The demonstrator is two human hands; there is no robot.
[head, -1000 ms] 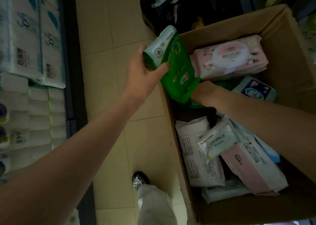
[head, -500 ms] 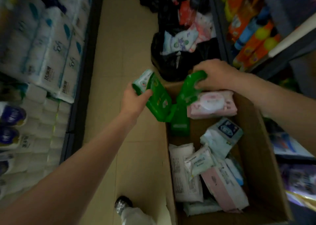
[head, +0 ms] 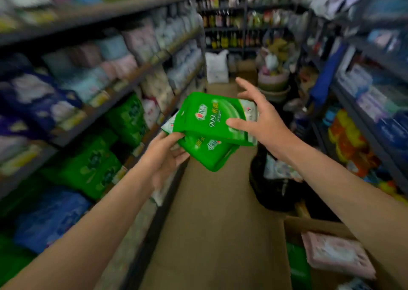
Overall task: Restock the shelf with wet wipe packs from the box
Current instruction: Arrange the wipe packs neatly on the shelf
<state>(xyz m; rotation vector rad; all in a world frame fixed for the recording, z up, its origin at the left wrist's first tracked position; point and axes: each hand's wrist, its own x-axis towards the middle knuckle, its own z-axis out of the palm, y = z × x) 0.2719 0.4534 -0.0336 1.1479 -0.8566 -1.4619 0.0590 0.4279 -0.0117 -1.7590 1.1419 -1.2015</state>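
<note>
Two green wet wipe packs are stacked in mid-air over the aisle, the top pack [head: 212,115] lying above the lower pack [head: 209,155]. My left hand [head: 165,155] grips the stack from below at its left end. At the right end, my right hand [head: 260,120] has its thumb on the top pack's face and its fingers spread straight above the pack. The cardboard box [head: 313,225] sits at the bottom right with a pink pack [head: 337,254] and a green pack [head: 298,267] inside. The shelf [head: 136,71] runs along my left.
The left shelf holds green packages [head: 92,166], blue packages [head: 48,219] and pale packs higher up. A black bag [head: 276,190] sits on the floor on the right of the aisle. Another shelf unit [head: 364,122] lines the right side. Bags and tubs [head: 273,80] stand at the aisle's far end.
My view swung up from the box to the aisle. Both hands lifted the green packs out of the box and brought them together into a stack, and my right hand's fingers have spread.
</note>
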